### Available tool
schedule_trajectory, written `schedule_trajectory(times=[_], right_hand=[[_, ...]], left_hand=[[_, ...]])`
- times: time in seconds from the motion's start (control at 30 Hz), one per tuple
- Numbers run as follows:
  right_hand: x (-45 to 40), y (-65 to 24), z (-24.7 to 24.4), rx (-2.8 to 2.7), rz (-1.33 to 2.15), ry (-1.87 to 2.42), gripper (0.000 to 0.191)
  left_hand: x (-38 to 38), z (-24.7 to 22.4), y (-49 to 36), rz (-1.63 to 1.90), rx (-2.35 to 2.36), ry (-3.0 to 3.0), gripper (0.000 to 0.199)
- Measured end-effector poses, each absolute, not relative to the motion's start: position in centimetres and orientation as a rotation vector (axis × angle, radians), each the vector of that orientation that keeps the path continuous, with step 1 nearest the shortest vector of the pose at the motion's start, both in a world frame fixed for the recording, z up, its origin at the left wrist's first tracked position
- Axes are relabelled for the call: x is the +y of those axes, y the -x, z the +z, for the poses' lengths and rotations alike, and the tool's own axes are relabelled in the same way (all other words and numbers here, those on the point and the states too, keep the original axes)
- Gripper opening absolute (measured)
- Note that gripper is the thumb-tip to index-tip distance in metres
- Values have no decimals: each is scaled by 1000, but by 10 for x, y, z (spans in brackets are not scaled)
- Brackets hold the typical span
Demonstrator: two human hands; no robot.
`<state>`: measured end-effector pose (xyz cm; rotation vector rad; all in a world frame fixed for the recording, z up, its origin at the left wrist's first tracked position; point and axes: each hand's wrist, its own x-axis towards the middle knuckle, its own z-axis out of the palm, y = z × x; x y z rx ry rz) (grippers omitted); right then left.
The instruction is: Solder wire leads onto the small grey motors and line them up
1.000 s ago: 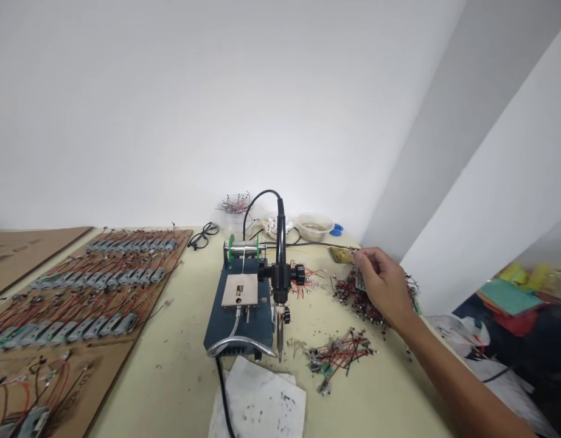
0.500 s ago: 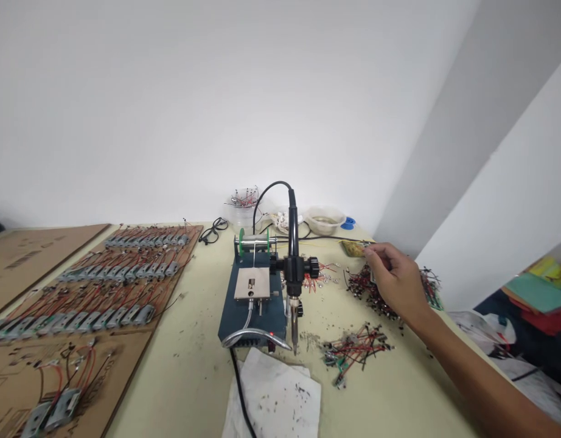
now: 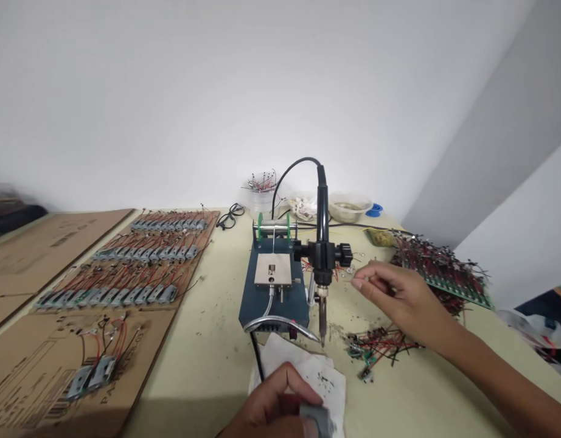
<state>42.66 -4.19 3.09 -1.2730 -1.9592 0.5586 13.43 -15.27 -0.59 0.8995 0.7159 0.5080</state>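
My left hand (image 3: 274, 404) is at the bottom edge of the view, shut around a small grey motor (image 3: 316, 421), and rests over a stained white paper sheet (image 3: 330, 382). My right hand (image 3: 399, 298) hangs above the table, pinching a short thin wire (image 3: 353, 281) between finger and thumb. That wire points toward a soldering iron (image 3: 322, 243), which stands upright in its clamp, with its tip (image 3: 322, 331) close to the paper. Behind the iron sits a blue soldering station (image 3: 274, 307) with a solder spool (image 3: 275, 230). Below my right hand lies a loose heap of red and black wired parts (image 3: 381, 347).
Cardboard boards (image 3: 125, 267) at the left carry rows of grey motors with red wires. A wire-covered green circuit strip (image 3: 445, 280) lies at the right. At the back stand a plastic cup of wired parts (image 3: 261, 190), a bowl (image 3: 348, 207) and black glasses (image 3: 230, 217).
The view has turned left, shifting everything right. My left hand has entered at the bottom with the grey motor. My right hand has left the wire pile, and the green strip now shows.
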Motion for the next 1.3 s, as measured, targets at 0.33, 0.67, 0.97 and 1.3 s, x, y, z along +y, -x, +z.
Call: schedule_trajectory(times=[0.33, 0.67, 0.97, 1.3], right_hand=[[-60, -408, 27, -2146, 1104, 1139, 35], [-68, -402, 24, -2141, 1286, 1131, 29], [-70, -403, 21, -2097, 1280, 1154, 29], [-76, -401, 23, -2057, 1288, 1164, 31]], left_hand=[[-149, 5, -143, 662, 819, -662, 55], [-146, 7, -142, 627, 897, -736, 57], [-148, 18, -143, 597, 840, -711, 61], [-141, 22, -141, 596, 848, -591, 54]])
